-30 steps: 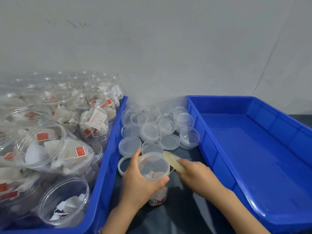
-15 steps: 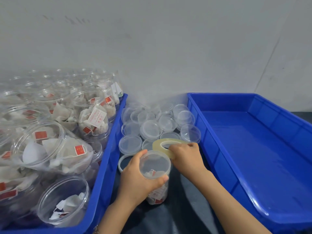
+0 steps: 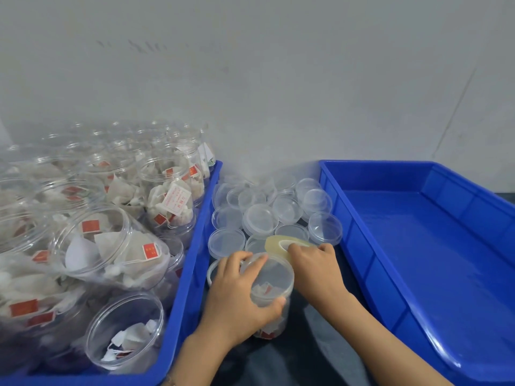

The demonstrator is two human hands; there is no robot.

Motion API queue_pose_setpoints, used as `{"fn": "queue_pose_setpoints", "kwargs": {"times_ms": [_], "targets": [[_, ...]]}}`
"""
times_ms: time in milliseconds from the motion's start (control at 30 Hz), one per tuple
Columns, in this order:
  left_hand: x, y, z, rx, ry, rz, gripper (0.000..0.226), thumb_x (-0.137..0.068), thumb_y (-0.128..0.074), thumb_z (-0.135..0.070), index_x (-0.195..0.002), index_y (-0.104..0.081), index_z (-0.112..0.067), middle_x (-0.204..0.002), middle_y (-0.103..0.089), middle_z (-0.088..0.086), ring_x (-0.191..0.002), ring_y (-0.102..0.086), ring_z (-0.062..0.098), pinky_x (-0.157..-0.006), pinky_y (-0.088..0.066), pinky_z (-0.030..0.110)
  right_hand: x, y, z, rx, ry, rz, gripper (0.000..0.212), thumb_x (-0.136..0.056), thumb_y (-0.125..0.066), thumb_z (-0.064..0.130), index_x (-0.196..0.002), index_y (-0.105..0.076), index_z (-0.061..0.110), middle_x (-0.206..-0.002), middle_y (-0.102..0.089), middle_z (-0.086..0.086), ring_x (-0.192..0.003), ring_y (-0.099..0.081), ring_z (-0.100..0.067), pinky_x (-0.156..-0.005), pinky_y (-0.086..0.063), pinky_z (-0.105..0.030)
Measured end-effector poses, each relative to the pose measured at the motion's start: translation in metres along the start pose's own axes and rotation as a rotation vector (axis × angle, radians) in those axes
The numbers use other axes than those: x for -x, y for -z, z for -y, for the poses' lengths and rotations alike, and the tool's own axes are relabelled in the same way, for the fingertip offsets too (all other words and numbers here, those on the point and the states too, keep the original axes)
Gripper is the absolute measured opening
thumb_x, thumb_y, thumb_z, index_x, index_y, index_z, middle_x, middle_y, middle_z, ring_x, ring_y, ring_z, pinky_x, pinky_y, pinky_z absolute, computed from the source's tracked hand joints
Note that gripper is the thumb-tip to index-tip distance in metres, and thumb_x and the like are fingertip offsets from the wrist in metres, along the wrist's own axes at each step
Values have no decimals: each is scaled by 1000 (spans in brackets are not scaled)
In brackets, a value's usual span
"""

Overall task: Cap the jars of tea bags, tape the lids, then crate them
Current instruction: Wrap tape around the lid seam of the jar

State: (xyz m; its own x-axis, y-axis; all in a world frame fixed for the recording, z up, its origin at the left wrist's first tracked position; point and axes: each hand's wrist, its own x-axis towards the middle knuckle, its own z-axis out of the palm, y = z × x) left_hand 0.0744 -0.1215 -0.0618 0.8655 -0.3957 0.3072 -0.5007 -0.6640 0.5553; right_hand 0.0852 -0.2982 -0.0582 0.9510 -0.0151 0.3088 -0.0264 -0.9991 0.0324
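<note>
A clear capped jar of tea bags (image 3: 271,288) stands upright on the dark table between two blue crates. My left hand (image 3: 239,296) wraps around its left side and lid rim. A roll of clear yellowish tape (image 3: 281,245) is in my right hand (image 3: 317,267), pressed against the far right edge of the lid. Just behind the jar lies a heap of clear round lids (image 3: 262,218). In the left blue crate (image 3: 192,274), several open jars of tea bags (image 3: 111,246) are piled, some lying on their sides.
The right blue crate (image 3: 418,246) has nothing in it and sits close beside my right forearm. A grey wall (image 3: 250,79) rises right behind the lids and crates. The dark tabletop (image 3: 292,358) shows between my arms.
My right hand brought the tape roll from the jar's near right side up to the far rim of the lid. My left hand stayed on the jar.
</note>
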Motion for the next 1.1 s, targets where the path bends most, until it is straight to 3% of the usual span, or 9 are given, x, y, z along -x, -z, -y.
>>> {"fn": "queue_pose_setpoints", "kwargs": {"times_ms": [100, 200, 300, 400, 467, 633, 767, 1000, 1100], "targets": [[-3, -2, -6, -128, -6, 73, 85, -70, -36, -60, -149, -11, -40, -153, -16, -8, -138, -10, 10, -111, -19, 25, 3, 3, 0, 20, 15, -57, 18, -63, -71, 11, -74, -57, 15, -59, -61, 2, -53, -60, -19, -59, -28, -27], [-14, -7, -20, -219, 79, 119, 95, -75, -41, -69, -149, 8, -37, -155, -12, 1, -141, -14, 20, -113, -18, 34, 8, 1, 1, -109, -4, 80, 14, -82, -58, 14, -92, -49, 12, -88, -64, -4, -79, -63, -22, -57, -33, -26], [-27, -13, -34, -323, 198, 157, 115, -62, -38, -89, -151, -2, -26, -141, -24, 7, -131, -28, 27, -108, -27, 41, 9, -5, -5, -199, 24, 130, 21, -86, -52, 19, -102, -40, 13, -95, -62, -5, -85, -62, -24, -58, -32, -26], [-35, -12, -35, -356, 184, 158, 100, -70, -41, -84, -147, -22, -22, -139, -28, 6, -125, -31, 27, -102, -31, 40, 6, -2, -18, -254, 54, 80, 66, -82, -54, 20, -140, -22, 15, -87, -64, 0, -72, -59, -23, -54, -30, -30], [-38, -6, -30, -404, 131, 137, 88, -76, -39, -78, -145, -28, -24, -142, -30, 2, -126, -30, 26, -101, -29, 42, 4, 2, -27, -362, 46, 65, 81, -79, -58, 25, -146, -12, 27, -91, -64, 8, -75, -59, -21, -54, -35, -31], [-46, -2, -26, -403, 71, 242, 81, -82, -44, -68, -145, -29, -18, -144, -32, 4, -132, -28, 26, -107, -26, 40, 12, -2, -30, -450, 79, 18, 80, -81, -56, 15, -148, -14, 31, -83, -49, 25, -76, -52, -15, -57, -31, -27], [-40, -10, -34, -442, 34, 221, 72, -84, -43, -56, -138, -31, -10, -142, -35, 7, -132, -27, 29, -111, -20, 40, 12, -16, -28, -328, 24, -4, 84, -86, -49, 13, -150, 3, 27, -114, -65, -5, -85, -61, -28, -59, -45, -35], [-38, -14, -27, -446, -27, 107, 90, -65, -32, -83, -129, -39, -19, -129, -44, -7, -116, -39, 18, -97, -33, 32, -6, -5, -27, -295, 36, -72, 81, -82, -62, 33, -148, -16, 29, -80, -65, 5, -60, -59, -14, -42, -26, -17], [-38, -15, -24, -403, -31, 80, 75, -73, -40, -75, -126, -41, -22, -128, -46, -9, -116, -39, 16, -97, -33, 30, -10, -6, -24, -271, 47, -42, 87, -77, -64, 26, -149, -16, 26, -71, -59, 5, -53, -53, -13, -40, -17, -14]]}}
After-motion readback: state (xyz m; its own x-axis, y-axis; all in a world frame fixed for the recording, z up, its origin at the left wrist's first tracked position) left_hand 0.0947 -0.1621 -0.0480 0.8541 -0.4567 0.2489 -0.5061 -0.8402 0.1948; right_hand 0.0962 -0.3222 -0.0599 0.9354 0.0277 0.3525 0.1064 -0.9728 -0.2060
